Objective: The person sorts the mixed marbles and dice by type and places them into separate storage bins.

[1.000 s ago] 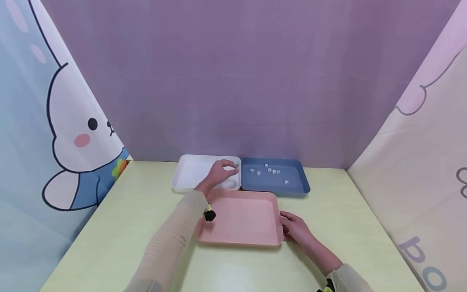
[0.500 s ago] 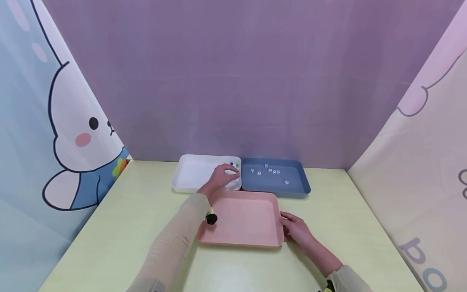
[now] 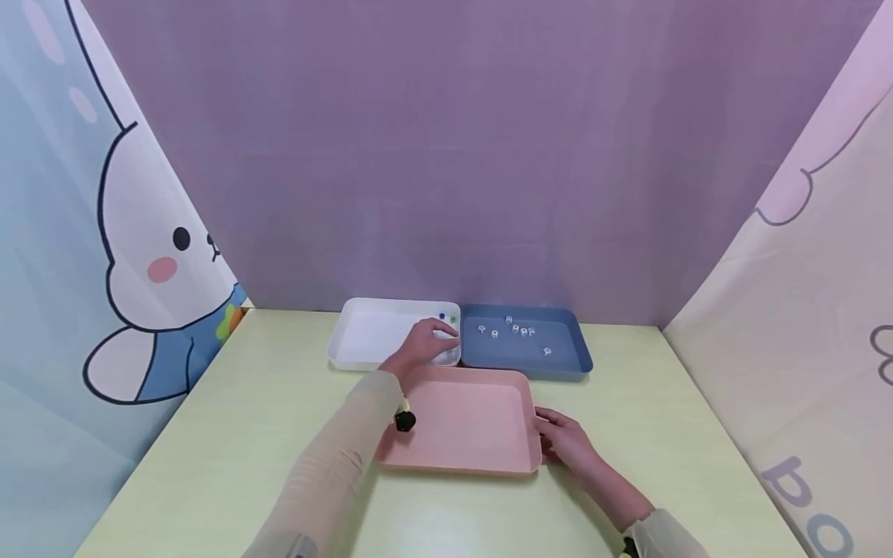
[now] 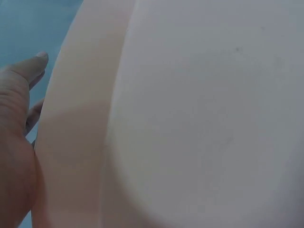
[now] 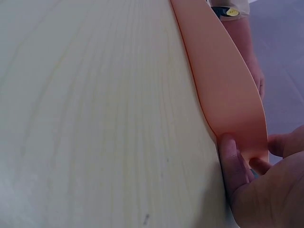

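Note:
My left hand (image 3: 422, 342) is over the right end of the white tray (image 3: 363, 355), fingers bent and thumb extended towards the right wall. A small blue bead-like piece (image 3: 443, 316) and a green one (image 3: 453, 319) lie just beyond the fingers. Below the thumb shows a pale, clear-looking bit (image 3: 450, 353), too small to make out. No object is visible between the fingertips, which the pink wall partly hides in the left wrist view. My right hand (image 3: 568, 442) holds the right side of the pink tray (image 3: 467, 422), thumb at the rim and fingers against the outer wall.
A blue tray (image 3: 558, 364) adjoins the white one and contains several small white cubes (image 3: 516, 329) with dark marks. The pink tray lies in front of both, on a pale wooden table (image 3: 279, 418). A purple curtain (image 3: 446, 155) closes off the back; printed cloths hang at both sides.
My left hand has moved slightly nearer me along the white tray's right end, uncovering the blue and green pieces. My right hand has stayed on the pink tray.

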`<state>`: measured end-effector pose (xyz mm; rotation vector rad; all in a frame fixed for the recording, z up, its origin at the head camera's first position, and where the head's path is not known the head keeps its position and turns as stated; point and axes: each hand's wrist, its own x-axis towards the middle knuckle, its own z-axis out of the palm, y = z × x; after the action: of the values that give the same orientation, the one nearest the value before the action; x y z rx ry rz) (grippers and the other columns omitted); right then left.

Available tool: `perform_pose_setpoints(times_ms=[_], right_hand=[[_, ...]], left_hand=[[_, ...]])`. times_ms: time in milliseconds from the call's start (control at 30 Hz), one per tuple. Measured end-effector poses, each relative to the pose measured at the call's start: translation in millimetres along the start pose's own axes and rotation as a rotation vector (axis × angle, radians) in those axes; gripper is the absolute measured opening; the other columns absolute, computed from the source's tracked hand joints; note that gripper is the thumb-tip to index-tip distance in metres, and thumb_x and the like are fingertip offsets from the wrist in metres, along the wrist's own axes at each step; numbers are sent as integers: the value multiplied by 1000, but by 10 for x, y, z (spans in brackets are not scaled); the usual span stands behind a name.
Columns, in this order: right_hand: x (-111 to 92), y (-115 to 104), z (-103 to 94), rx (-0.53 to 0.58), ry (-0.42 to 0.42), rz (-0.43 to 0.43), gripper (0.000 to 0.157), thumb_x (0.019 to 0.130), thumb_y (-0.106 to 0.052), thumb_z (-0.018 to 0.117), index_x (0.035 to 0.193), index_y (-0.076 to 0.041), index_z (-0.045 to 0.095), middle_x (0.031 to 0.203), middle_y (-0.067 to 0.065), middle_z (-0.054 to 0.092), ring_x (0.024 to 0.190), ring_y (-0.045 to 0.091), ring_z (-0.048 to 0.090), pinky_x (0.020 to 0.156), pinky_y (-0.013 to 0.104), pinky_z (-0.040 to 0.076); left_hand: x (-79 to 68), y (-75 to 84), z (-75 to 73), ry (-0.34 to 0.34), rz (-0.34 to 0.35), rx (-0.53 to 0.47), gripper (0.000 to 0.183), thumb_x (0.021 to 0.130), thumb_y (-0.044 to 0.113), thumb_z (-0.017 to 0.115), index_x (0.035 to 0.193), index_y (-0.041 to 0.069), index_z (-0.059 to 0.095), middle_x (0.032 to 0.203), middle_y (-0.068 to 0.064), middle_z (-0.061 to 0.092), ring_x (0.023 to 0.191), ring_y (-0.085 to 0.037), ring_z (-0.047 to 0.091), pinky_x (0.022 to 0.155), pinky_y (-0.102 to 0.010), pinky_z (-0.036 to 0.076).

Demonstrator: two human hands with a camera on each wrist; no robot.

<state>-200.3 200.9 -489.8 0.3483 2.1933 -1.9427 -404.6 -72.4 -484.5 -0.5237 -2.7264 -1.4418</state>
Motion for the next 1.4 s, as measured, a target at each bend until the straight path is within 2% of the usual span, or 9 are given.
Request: perform_pose_setpoints(times_ms=[167, 367, 533, 667, 800, 933, 1167, 1400], right_hand=[[-1, 6, -2, 5, -1, -8, 45, 98, -18, 57, 137, 2, 51, 93, 13, 65, 76, 21, 61, 60, 32, 54], [11, -2, 4, -7, -4, 0, 45, 98, -20, 56, 138, -1, 51, 95, 13, 66, 78, 22, 62, 61, 32, 54], [31, -18, -5, -16, 8, 6, 44, 98, -21, 56, 138, -2, 51, 96, 14, 66, 78, 22, 62, 62, 33, 54], [50, -25, 3, -23, 15, 11, 44, 99, -21, 56, 138, -2, 51, 96, 13, 66, 78, 21, 62, 62, 32, 54], [71, -48, 16, -31, 19, 10, 44, 99, -21, 55, 138, -2, 51, 94, 12, 66, 76, 21, 62, 61, 32, 53], [94, -72, 21, -26, 31, 3, 43, 99, -19, 55, 138, -1, 52, 91, 12, 66, 73, 20, 61, 60, 31, 53], [132, -102, -5, -18, 41, -11, 42, 98, -17, 55, 136, 0, 52, 90, 12, 64, 72, 19, 60, 59, 31, 52], [167, -89, 13, -7, 34, -31, 41, 98, -16, 55, 135, 2, 53, 88, 12, 65, 70, 18, 61, 58, 30, 53]], left_hand=[[-12, 24, 2, 23, 29, 33, 11, 87, 27, 74, 87, 16, 75, 99, 0, 65, 104, -24, 57, 96, -46, 45], [-30, 40, -79, 75, 68, 116, 18, 90, 30, 70, 92, 12, 76, 102, -2, 67, 104, -22, 59, 94, -39, 46], [-53, 77, -232, 51, 68, 174, 18, 93, 27, 66, 96, 12, 75, 108, -4, 67, 108, -23, 58, 95, -40, 46], [-104, 111, -401, 22, 29, 232, 17, 94, 27, 65, 100, 13, 74, 112, -3, 65, 111, -23, 56, 97, -41, 45], [-181, 178, -567, -3, 20, 278, 20, 95, 26, 62, 105, 12, 72, 116, -5, 64, 113, -25, 56, 97, -43, 45], [-274, 261, -715, -10, 63, 330, 23, 95, 25, 61, 109, 10, 72, 117, -7, 64, 114, -27, 56, 96, -45, 45], [-453, 447, -921, 11, 173, 395, 21, 92, 22, 63, 107, 11, 72, 112, -9, 67, 111, -29, 58, 93, -43, 46], [-672, 500, -1033, 2, 213, 427, 24, 91, 22, 64, 110, 11, 72, 112, -8, 67, 109, -29, 59, 93, -43, 46]])
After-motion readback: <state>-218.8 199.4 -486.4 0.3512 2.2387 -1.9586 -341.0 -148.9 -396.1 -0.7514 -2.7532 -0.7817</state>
